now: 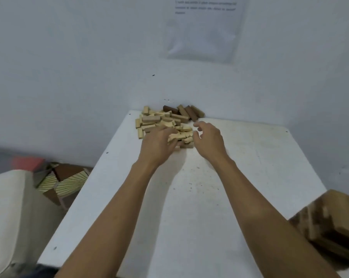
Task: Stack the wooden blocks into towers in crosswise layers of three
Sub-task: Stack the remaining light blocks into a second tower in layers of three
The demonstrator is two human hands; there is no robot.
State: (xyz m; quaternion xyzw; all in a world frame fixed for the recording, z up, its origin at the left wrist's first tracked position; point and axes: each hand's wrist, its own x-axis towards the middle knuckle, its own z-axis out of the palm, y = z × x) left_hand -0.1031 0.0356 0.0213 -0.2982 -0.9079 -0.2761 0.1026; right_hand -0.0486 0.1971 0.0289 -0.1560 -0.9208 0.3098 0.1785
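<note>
- A loose heap of wooden blocks lies at the far end of the white worktop, against the wall.
- Most of the heap is pale wood; a few dark brown blocks lie at its far right side.
- The left hand reaches into the near edge of the heap, its fingers curled round a pale block.
- The right hand hovers just right of the heap, fingers loosely bent and apart, holding nothing.
- No block stands in a layer in the heap; all lie jumbled.
- A blurred brown wooden stack shows at the near right edge; I cannot tell whether it rests on the worktop.
- A printed sheet hangs on the wall above the heap.
</note>
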